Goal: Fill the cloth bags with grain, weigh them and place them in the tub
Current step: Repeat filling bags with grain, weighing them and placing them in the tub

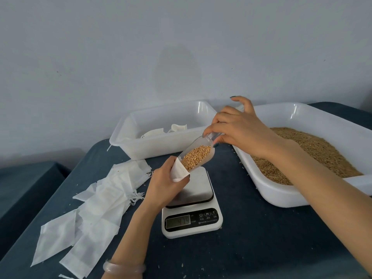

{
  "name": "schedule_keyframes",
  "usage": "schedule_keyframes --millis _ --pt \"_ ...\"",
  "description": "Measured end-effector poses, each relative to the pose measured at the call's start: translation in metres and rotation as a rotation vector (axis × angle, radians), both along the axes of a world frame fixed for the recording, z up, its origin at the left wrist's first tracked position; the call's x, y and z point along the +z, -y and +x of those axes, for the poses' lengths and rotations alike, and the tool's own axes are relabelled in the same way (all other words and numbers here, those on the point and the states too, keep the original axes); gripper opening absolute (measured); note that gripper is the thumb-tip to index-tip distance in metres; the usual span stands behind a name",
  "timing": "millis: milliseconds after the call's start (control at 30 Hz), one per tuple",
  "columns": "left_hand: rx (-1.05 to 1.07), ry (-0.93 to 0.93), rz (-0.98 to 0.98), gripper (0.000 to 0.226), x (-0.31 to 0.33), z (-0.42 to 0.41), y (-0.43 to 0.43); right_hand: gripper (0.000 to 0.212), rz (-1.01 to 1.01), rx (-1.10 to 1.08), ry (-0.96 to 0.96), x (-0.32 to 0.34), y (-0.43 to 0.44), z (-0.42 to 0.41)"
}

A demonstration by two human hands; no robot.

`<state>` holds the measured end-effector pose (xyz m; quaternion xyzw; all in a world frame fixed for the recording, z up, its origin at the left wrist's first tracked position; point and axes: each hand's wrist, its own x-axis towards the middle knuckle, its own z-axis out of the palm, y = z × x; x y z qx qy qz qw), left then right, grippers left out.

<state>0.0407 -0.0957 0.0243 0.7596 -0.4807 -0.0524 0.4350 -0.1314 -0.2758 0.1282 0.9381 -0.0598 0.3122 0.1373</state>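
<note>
My left hand (164,185) grips the bag (179,172), right hand (240,129) pinches the scoop (207,142); tipped too fast, grain (196,158) could overshoot the mouth.

**Bare forearms, a pale bangle, dark nails**

Both forearms are bare along all that shows of them, the left forearm (132,228) and the right forearm (312,178) alike. The left wrist wears one bangle (124,267). It is a thick, smooth, rounded ring, pale pink and milky, a little translucent, with a soft gloss along its upper curve. The left grip (167,184) shows only its back, so its nails are hidden. The right grip (241,129) has nails painted a dark teal, plain on the thumb nail (216,145) and on the outermost finger's nail (233,96). Its other nails are turned away.
</note>
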Motion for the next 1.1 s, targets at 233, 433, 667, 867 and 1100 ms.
schedule_keyframes --millis 233,433,667,867,1100 --pt "0.004 -0.014 -0.020 0.030 -0.001 0.001 0.001 0.032 -0.102 0.011 0.044 0.007 -0.005 0.004" --pt "0.005 -0.038 -0.038 0.032 -0.001 0.000 0.000 0.035 -0.098 -0.016 0.054 0.009 -0.004 0.003" --pt "-0.002 -0.082 -0.064 0.034 0.002 -0.001 0.000 0.032 -0.055 -0.047 0.041 0.011 -0.001 -0.001" --pt "-0.011 -0.118 -0.069 0.029 0.004 -0.003 -0.001 0.032 -0.057 -0.054 0.045 0.011 0.000 -0.006" --pt "-0.008 -0.182 -0.075 0.033 0.005 -0.004 -0.001 0.030 -0.070 -0.040 0.051 0.012 0.005 -0.004"
